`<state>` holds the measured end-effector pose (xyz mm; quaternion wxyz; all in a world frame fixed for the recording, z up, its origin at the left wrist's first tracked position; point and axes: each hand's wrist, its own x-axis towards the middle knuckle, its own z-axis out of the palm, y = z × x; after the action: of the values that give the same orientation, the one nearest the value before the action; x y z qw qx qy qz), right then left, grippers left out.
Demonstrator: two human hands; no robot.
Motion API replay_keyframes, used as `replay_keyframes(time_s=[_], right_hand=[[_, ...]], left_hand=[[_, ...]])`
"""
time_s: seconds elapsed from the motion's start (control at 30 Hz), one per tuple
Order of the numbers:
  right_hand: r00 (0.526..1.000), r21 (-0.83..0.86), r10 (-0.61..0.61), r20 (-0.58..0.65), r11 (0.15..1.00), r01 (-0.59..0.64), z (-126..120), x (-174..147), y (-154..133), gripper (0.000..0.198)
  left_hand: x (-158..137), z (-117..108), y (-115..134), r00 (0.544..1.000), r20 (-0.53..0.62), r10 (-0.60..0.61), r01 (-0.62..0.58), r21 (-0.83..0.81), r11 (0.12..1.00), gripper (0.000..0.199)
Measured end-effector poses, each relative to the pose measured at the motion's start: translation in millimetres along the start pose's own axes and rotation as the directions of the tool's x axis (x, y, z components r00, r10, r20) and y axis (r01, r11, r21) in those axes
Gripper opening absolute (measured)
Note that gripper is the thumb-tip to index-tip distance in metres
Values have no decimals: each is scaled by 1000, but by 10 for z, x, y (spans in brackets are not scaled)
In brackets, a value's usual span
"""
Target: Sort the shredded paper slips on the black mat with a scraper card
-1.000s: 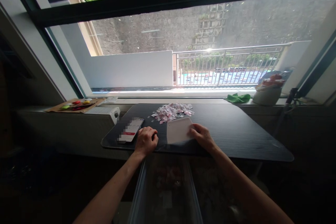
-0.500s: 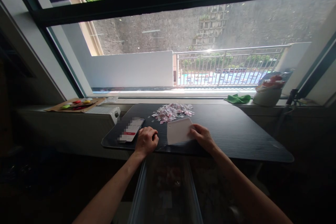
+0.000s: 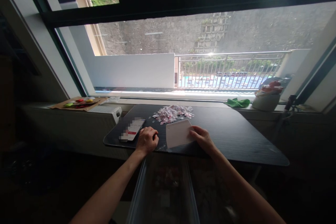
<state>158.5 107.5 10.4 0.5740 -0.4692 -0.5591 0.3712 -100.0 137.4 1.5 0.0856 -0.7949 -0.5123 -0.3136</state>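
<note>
My right hand grips the right edge of a white plastic scraper, a flat sheet with a small hole near its upper left corner. Its lower edge is tilted down near the front edge of the black table. Just behind the scraper lies a pile of small paper scraps, whitish and pink, with a few loose bits at its left. My left hand rests curled at the table's front edge, and no object shows in it. Right beside it on the left lies a phone with a lit screen.
Below the table's front edge stands an open clear plastic bin with dim contents. A green cloth and a filled pale bag sit on the sill. To the left, a brown board with colourful items lies near a white radiator.
The scraper has tilted slightly, its lower left corner now lower and nearer the table's front edge. My left hand keeps its curled pose. The whole view has shifted a little.
</note>
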Motion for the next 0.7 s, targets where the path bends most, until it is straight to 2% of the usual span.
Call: replay_keyframes(time_s=[0.1,0.23,0.47,0.7], right_hand=[[1000,-5,2,-14,1000,-2,14,8,-1,31],[998,3,27,53,1000,-27,18,24,14,31],[995,95,77,58,992,-82,-41,30,49,37],[991,-15,31,130,999,-30,2,-141,-47,34]], left_hand=[[3,0,16,1000,10,-19,19,-5,1000,14],[6,-16,48,997,42,-57,57,-3,998,15],[13,-35,82,991,95,-92,93,-9,996,16],[19,-43,98,986,128,-111,111,7,994,17]])
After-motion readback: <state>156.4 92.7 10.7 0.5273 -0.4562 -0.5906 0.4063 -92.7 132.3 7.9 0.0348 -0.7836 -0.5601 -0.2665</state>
